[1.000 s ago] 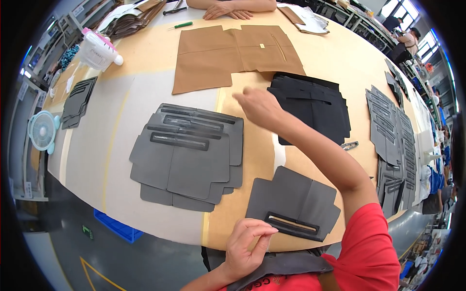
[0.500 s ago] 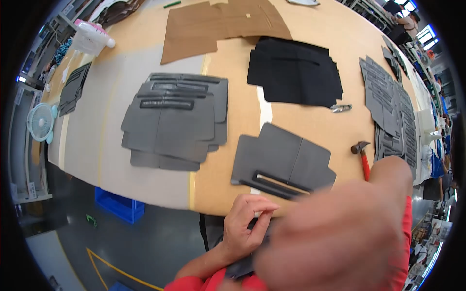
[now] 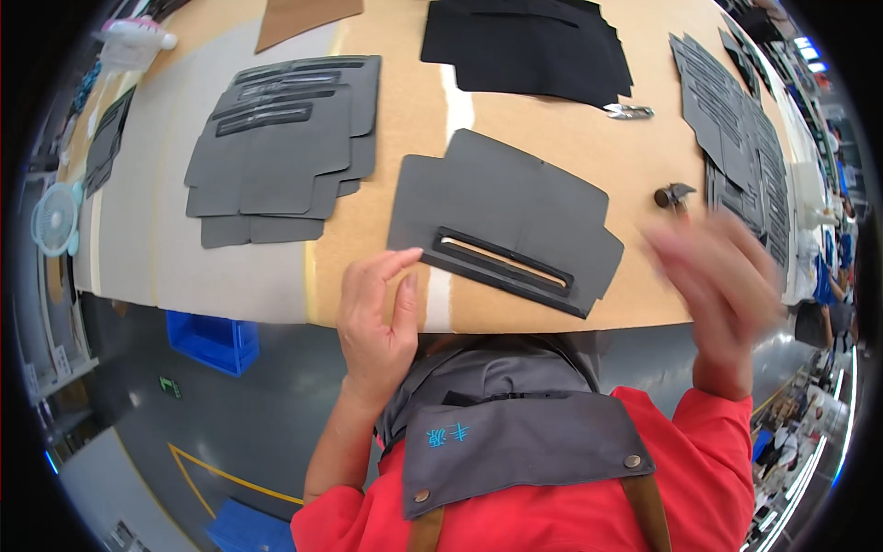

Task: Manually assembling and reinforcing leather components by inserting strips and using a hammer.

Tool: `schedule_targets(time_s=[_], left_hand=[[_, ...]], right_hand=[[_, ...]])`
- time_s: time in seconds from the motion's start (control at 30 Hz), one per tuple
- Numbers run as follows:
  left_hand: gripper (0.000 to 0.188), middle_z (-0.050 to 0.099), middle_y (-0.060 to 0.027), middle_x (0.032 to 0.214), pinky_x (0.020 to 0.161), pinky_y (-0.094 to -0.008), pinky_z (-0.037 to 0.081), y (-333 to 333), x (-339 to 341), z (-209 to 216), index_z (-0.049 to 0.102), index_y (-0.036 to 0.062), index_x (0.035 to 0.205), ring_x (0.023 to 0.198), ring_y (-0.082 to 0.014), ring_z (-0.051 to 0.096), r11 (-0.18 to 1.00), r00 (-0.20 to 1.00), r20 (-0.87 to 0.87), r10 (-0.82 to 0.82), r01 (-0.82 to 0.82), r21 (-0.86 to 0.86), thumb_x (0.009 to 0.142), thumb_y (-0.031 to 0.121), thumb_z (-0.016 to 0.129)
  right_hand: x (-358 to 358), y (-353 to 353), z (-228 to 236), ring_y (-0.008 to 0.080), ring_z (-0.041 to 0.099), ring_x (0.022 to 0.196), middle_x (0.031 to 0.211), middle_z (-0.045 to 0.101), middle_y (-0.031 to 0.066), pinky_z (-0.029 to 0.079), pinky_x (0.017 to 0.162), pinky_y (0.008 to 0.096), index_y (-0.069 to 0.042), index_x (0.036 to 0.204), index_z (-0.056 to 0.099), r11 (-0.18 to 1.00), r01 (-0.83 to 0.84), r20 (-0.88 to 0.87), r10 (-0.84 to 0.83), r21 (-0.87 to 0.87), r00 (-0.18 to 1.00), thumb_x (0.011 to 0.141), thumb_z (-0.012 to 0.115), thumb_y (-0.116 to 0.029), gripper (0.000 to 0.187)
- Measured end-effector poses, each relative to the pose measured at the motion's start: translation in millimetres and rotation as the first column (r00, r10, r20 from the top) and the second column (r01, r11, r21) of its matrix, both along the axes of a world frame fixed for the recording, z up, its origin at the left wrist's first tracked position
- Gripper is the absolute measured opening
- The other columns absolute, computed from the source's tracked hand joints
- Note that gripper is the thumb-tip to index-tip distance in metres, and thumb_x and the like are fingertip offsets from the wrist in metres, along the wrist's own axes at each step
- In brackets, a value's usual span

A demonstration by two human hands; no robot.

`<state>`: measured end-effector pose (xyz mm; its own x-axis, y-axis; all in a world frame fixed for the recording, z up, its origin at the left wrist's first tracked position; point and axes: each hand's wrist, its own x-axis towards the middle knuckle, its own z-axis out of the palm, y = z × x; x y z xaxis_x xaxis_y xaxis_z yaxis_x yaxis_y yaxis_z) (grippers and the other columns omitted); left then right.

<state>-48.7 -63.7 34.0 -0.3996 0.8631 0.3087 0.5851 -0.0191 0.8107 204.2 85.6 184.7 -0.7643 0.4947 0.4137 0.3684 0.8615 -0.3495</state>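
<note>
A grey flat panel (image 3: 515,198) with notched corners lies near the table's front edge. Toward its near side runs a long slot (image 3: 501,259) framed by a raised black border. The fingertips of my left hand (image 3: 375,317) are at the panel's near left corner, thumb held apart from the fingers. My right hand (image 3: 722,271) is smeared by motion to the right of the panel, just below a hammer (image 3: 674,195). Of the hammer the dark head shows, while most of the handle is hidden behind that hand.
A stack of grey panels (image 3: 276,170) lies to the left, black panels (image 3: 529,55) at the back. Thread snips (image 3: 629,111) rest beside the black ones. More grey panels (image 3: 736,138) pile up at right. A blue crate (image 3: 212,345) sits below the table.
My right hand has swung from close in front of the camera to beside the hammer. My left hand has moved left to the panel's corner. The view has tilted down toward my apron.
</note>
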Motion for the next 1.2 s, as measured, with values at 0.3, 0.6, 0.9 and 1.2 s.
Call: schedule_targets(time_s=[0.3, 0.6, 0.9, 1.2], left_hand=[[0.022, 0.067, -0.0106, 0.114, 0.094, -0.0398, 0.050, 14, -4, -27, 0.071, 0.0043, 0.117, 0.109, -0.0294, 0.061, 0.998, 0.941, -0.336, -0.047, 0.033, -0.047, 0.095, 0.003, 0.066], [0.022, 0.066, -0.0100, 0.113, 0.095, -0.0408, 0.049, 13, 7, -37, 0.072, 0.0052, 0.116, 0.106, -0.0299, 0.060, 0.996, 0.924, -0.375, -0.069, 0.042, -0.079, 0.094, 0.005, 0.067], [0.020, 0.064, -0.0068, 0.112, 0.092, -0.0397, 0.047, 12, 14, -44, 0.076, 0.0106, 0.110, 0.105, -0.0278, 0.060, 0.999, 0.903, -0.428, -0.042, 0.028, -0.039, 0.091, 0.006, 0.073], [0.014, 0.063, -0.0031, 0.100, 0.085, -0.0396, 0.044, 28, 5, -38, 0.073, 0.0109, 0.098, 0.098, -0.0258, 0.056, 0.997, 0.958, -0.283, -0.042, 0.023, -0.071, 0.085, 0.012, 0.078]], right_hand=[[-9, 22, -134, 0.0230, 0.068, 0.085, 0.094, 0.070, 0.0113, 0.054, 0.077, 0.0321, -0.002, 0.111, 0.074, 0.736, 0.158, 0.023, -0.190, -0.658, 0.981, 0.097, 0.068, -0.010, 0.018], [-51, -20, -163, 0.0300, 0.064, 0.090, 0.095, 0.067, 0.0104, 0.053, 0.079, 0.0398, -0.005, 0.103, 0.070, 0.932, -0.023, -0.039, 0.009, -0.361, 0.999, 0.088, 0.074, -0.009, 0.016], [-69, -19, -171, 0.0283, 0.060, 0.086, 0.085, 0.058, 0.0076, 0.049, 0.079, 0.0398, -0.007, 0.089, 0.062, 0.930, 0.074, 0.041, -0.064, -0.360, 0.997, 0.085, 0.076, -0.010, 0.015], [-71, -15, -173, 0.0247, 0.060, 0.083, 0.085, 0.063, 0.0045, 0.046, 0.073, 0.0381, -0.009, 0.089, 0.064, 0.938, 0.011, 0.032, 0.000, -0.345, 0.999, 0.085, 0.075, -0.013, 0.013]])
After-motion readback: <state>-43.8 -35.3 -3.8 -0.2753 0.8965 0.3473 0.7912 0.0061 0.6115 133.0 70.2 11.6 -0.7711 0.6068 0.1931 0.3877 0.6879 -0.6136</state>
